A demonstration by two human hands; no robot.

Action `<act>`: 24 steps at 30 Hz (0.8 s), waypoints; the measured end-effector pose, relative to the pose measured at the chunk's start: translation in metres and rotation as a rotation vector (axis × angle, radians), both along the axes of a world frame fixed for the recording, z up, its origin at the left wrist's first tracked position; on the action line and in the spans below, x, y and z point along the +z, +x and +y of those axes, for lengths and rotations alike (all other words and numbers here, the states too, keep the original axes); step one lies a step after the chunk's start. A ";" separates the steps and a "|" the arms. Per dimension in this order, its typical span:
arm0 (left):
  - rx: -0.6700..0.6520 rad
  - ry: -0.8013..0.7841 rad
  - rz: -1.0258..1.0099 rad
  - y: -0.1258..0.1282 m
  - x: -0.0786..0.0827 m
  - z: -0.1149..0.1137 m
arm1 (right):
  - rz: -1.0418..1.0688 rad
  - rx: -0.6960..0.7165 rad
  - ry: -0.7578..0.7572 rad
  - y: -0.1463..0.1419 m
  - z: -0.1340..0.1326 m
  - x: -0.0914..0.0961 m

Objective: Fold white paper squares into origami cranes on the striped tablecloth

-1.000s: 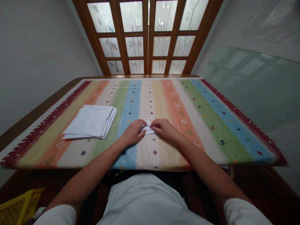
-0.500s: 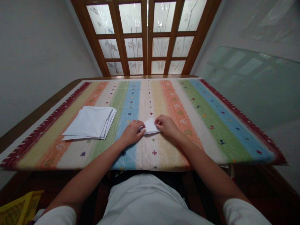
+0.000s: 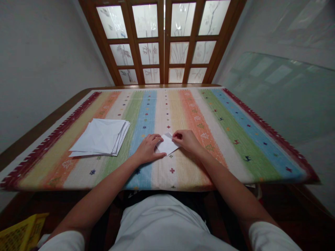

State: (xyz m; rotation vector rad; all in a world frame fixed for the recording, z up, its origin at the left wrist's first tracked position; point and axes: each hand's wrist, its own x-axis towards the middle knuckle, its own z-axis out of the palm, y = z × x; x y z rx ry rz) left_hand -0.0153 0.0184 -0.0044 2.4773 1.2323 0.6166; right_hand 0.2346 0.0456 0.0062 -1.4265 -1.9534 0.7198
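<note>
A small folded sheet of white paper lies near the middle of the striped tablecloth, in a diamond-like shape with a slightly shaded flap at its top. My left hand holds down its left side, index finger at the upper left edge and thumb along the lower edge. At the upper right edge, my right hand pinches the paper between thumb and curled fingers. Part of the paper's left side is hidden under my left hand. Farther left rests a loose stack of white paper sheets, touched by neither hand.
The striped tablecloth covers the table, whose wooden edge shows at the left. Wooden doors with glass panes stand beyond it. A glass panel leans at the right wall. A yellow plastic crate sits low at the left.
The folded paper has changed from a flatter, triangle-like shape to a diamond-like one. My left thumb has moved down and away from the index finger. My right hand stays at the right edge.
</note>
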 end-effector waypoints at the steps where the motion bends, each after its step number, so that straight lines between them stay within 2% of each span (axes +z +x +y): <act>1: 0.000 0.001 0.003 0.000 0.000 0.000 | -0.007 0.000 0.018 -0.001 0.000 0.000; 5: -0.006 0.004 0.011 0.001 0.001 -0.002 | 0.025 0.000 0.046 -0.002 -0.001 0.001; 13: -0.012 0.004 -0.004 0.002 0.000 -0.003 | 0.224 -0.051 -0.027 -0.001 0.003 0.002; 16: -0.013 0.011 -0.009 0.002 -0.002 -0.001 | 0.380 -0.058 -0.188 -0.003 0.003 0.001; 19: -0.005 0.015 0.001 0.002 -0.003 -0.001 | 0.503 0.007 -0.393 -0.006 0.000 0.001; 24: 0.001 0.003 0.010 0.002 -0.002 -0.001 | 0.599 0.074 -0.504 -0.010 -0.006 0.007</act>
